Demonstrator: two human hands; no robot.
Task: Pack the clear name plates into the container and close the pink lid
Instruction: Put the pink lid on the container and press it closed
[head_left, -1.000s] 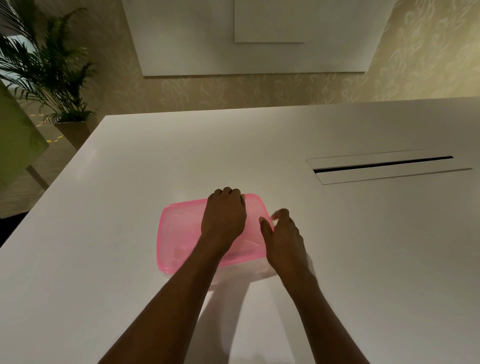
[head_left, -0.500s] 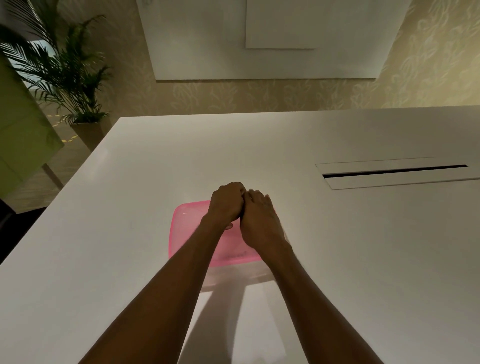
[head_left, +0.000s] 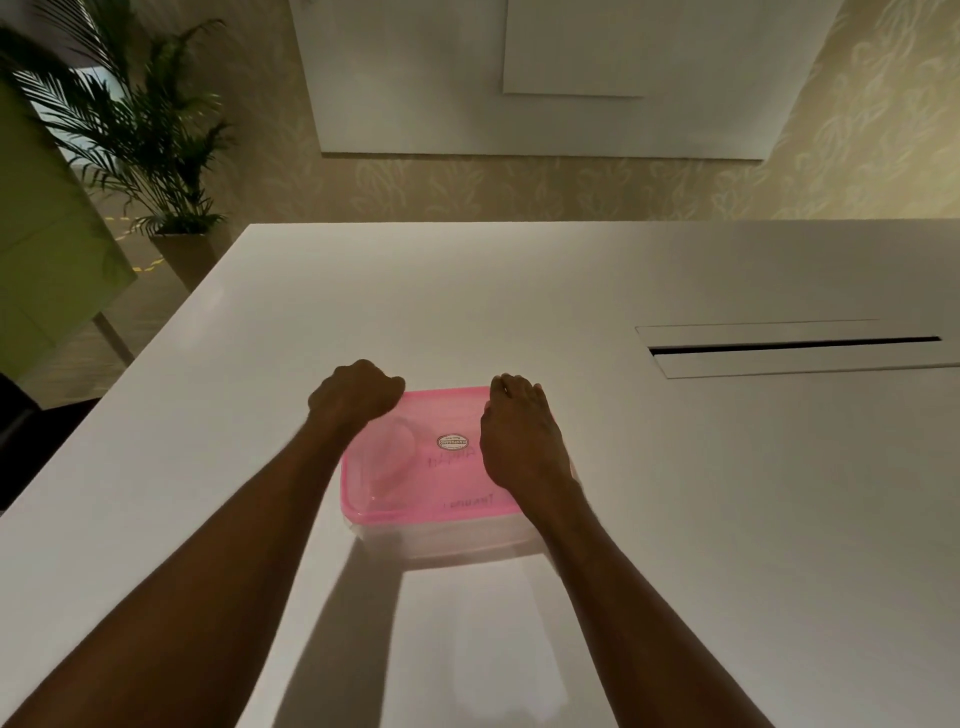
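A clear rectangular container (head_left: 467, 540) stands on the white table (head_left: 701, 519), and the translucent pink lid (head_left: 441, 473) lies flat on top of it. Through the lid I make out a clear name plate (head_left: 389, 457) and faint handwriting. My left hand (head_left: 356, 397) is curled into a fist on the lid's far left corner. Over the far right corner lies my right hand (head_left: 519, 436), its fingers bent down around the lid's edge. Both forearms reach in from the bottom of the view.
A long cable slot (head_left: 795, 345) is set into the table to the right of the container. The table's left edge runs diagonally; beyond it stand a potted palm (head_left: 140, 135) and a green panel (head_left: 47, 249).
My hands were together at the lid's far middle edge; they have moved apart to its far left and far right corners. The view has shifted closer.
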